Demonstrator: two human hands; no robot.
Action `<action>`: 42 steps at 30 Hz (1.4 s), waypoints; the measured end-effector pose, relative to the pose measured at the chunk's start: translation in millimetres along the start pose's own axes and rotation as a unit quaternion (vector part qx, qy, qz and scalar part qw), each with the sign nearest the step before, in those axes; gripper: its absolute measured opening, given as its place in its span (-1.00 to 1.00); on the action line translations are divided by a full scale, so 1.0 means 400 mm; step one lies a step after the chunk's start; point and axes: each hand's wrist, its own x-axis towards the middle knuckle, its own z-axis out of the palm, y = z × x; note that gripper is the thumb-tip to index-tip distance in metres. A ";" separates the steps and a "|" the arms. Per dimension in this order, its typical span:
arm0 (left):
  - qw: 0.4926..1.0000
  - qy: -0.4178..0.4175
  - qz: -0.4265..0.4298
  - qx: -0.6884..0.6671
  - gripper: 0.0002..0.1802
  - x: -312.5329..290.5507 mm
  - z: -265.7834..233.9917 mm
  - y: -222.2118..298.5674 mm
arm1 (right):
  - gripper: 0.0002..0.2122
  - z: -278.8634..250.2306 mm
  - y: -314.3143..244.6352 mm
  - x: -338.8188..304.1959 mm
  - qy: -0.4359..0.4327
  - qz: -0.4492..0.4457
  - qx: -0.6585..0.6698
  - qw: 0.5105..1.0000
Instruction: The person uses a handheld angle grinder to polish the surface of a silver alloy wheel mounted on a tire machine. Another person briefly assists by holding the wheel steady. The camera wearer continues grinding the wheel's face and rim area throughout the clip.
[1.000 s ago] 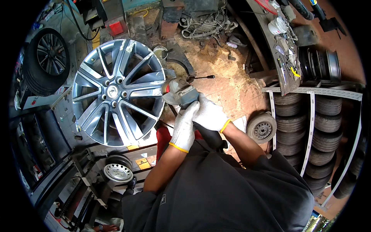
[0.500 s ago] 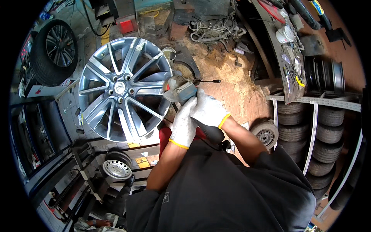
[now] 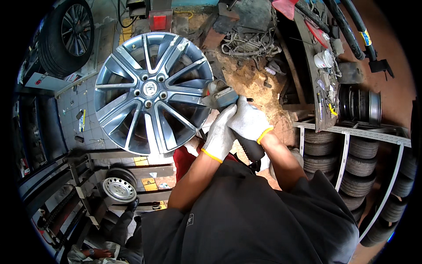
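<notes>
Grinder (image 3: 220,95) within both gloved hands' fingers (image 3: 226,119), apparently against wheel (image 3: 149,92).

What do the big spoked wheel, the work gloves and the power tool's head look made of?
Wheel: likely cast alloy, grey-painted with bright machined spoke faces that glint. Gloves on the left hand and right hand: white knit fabric, by the woven texture, with yellow cuffs. Power tool: grey head looks like cast metal, matte; its black rear body may be plastic.

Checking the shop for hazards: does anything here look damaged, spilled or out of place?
Nothing looks damaged on the alloy wheel or the grinder that both gloved hands grip. The one untidy spot is a tangle of cable or rope on the stained, dusty floor beyond.
</notes>
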 end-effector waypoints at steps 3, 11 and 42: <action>1.000 -0.017 0.023 -0.006 -0.61 0.008 -0.002 -0.001 | -0.59 0.001 -0.007 -0.002 0.015 0.003 -0.015 1.000; 0.997 -0.052 0.017 -0.062 -0.62 0.018 0.015 0.016 | -0.60 -0.032 -0.053 0.013 -0.005 0.009 -0.049 0.999; 0.999 -0.028 -0.033 -0.033 -0.60 0.016 -0.044 -0.060 | -0.49 -0.003 0.008 -0.057 0.009 0.035 -0.012 0.999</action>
